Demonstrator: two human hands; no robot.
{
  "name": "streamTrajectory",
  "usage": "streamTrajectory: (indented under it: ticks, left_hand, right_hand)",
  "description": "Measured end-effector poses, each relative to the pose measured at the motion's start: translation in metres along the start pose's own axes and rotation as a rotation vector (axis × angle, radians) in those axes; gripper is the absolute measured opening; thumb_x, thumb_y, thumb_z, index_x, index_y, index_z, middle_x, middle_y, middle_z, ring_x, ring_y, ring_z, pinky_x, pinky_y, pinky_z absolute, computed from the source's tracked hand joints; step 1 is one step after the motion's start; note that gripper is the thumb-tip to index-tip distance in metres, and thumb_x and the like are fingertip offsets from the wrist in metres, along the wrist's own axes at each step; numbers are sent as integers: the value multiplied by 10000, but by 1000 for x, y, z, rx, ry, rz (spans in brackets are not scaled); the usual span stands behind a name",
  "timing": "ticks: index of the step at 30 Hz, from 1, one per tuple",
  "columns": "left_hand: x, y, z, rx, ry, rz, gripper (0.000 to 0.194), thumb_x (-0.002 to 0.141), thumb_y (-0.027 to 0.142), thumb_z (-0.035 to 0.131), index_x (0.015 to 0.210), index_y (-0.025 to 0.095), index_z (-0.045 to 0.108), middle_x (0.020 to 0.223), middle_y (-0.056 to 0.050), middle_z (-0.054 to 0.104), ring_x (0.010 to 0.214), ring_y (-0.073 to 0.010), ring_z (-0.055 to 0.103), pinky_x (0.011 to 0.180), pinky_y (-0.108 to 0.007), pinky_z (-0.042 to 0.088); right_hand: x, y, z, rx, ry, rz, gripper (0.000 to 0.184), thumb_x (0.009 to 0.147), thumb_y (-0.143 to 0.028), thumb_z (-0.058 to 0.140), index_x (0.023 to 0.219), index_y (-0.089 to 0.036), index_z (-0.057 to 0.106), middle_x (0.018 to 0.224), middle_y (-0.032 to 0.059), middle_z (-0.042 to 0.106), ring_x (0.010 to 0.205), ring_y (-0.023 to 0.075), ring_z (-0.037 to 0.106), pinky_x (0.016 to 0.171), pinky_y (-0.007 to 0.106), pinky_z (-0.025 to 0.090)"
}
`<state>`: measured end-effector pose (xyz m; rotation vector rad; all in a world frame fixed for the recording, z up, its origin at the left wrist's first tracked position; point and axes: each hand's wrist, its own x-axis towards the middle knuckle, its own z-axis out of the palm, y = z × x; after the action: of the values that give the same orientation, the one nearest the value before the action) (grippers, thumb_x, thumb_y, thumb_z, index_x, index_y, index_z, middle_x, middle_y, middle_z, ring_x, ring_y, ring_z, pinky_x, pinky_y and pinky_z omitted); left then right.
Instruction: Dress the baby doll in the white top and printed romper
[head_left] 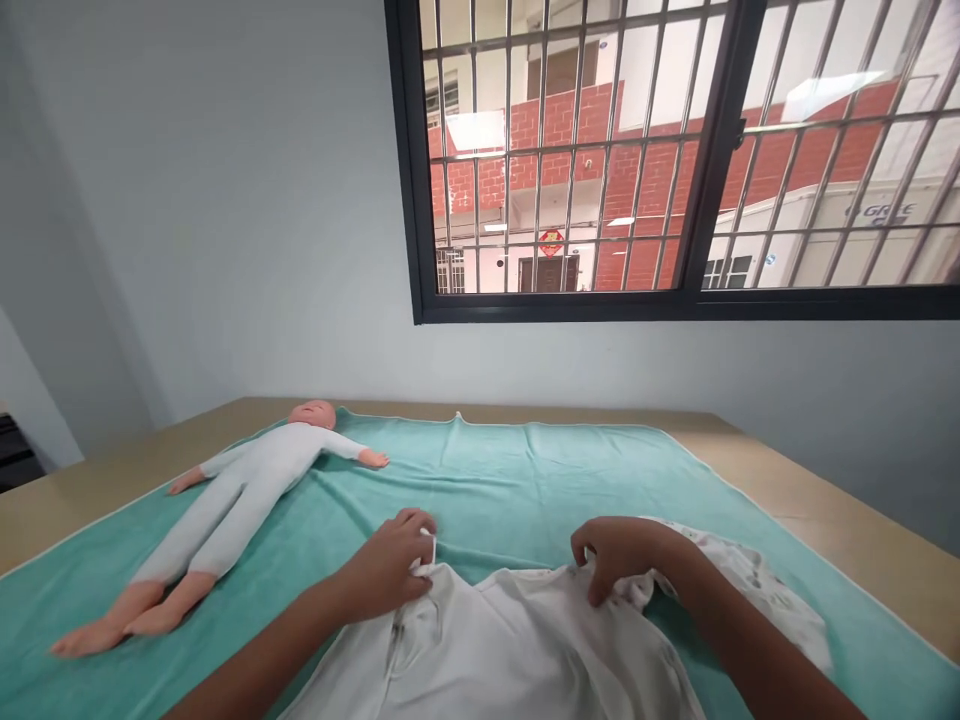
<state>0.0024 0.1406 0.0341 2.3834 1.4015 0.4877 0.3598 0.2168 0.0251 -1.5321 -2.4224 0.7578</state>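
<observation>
A white baby garment lies at the front of the teal cloth, running out of view at the bottom edge. The fingers of my left hand pinch its upper left corner, beside a strip along its edge. On its upper right edge, my right hand is closed with thumb and fingers on the fabric. Beneath and beyond my right forearm is a white patterned cloth piece; whether it joins the garment I cannot tell. To the left, a baby doll in a white suit lies on its back, arms spread.
The teal cloth covers much of the wooden table, with small wrinkles across it. Behind the table stands a pale wall with a dark-framed barred window. A dark object shows at the far left edge.
</observation>
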Motion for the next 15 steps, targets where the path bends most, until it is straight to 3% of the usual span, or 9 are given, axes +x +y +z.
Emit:
streamTrajectory:
  ticks: [3, 6, 8, 11, 15]
  left_hand:
    - [-3, 2, -8, -280, 132, -112, 76, 823, 262, 498, 761, 220, 483, 1027, -19, 603, 1030, -198, 529, 853, -304, 426]
    - [-8, 19, -26, -447, 335, -258, 149, 873, 334, 441, 771, 225, 435, 759, 28, 538, 722, -157, 519, 641, -252, 416]
    - [-10, 33, -40, -459, 452, -274, 172, 868, 372, 460, 781, 225, 441, 727, 38, 494, 664, -147, 483, 596, -239, 397]
    - [-15, 46, -61, -321, 550, -248, 204, 865, 429, 475, 865, 229, 516, 804, 12, 538, 747, -173, 532, 648, -259, 430]
    - [-31, 42, -90, 60, 556, -244, 221, 865, 413, 471, 1013, 276, 561, 805, 9, 609, 728, -196, 582, 642, -272, 424]
  right_hand:
    - [2, -8, -6, -36, -139, -112, 180, 539, -340, 749, 675, -241, 685, 791, 6, 637, 624, 150, 519, 519, 250, 330]
    - [1, -23, -14, 131, -58, -227, 119, 692, -326, 646, 744, -219, 640, 848, 6, 602, 716, 148, 506, 586, 243, 349]
    - [-1, -32, -19, 300, -30, -270, 140, 771, -340, 583, 744, -202, 578, 754, -17, 538, 655, 118, 445, 565, 227, 318]
    - [-6, -42, -27, 519, 58, -277, 250, 821, -401, 549, 711, -192, 467, 631, -55, 390, 567, 88, 330, 512, 209, 256]
    - [-28, -50, -52, 626, 220, -252, 260, 795, -445, 601, 801, -203, 505, 610, -63, 407, 541, 84, 344, 486, 199, 264]
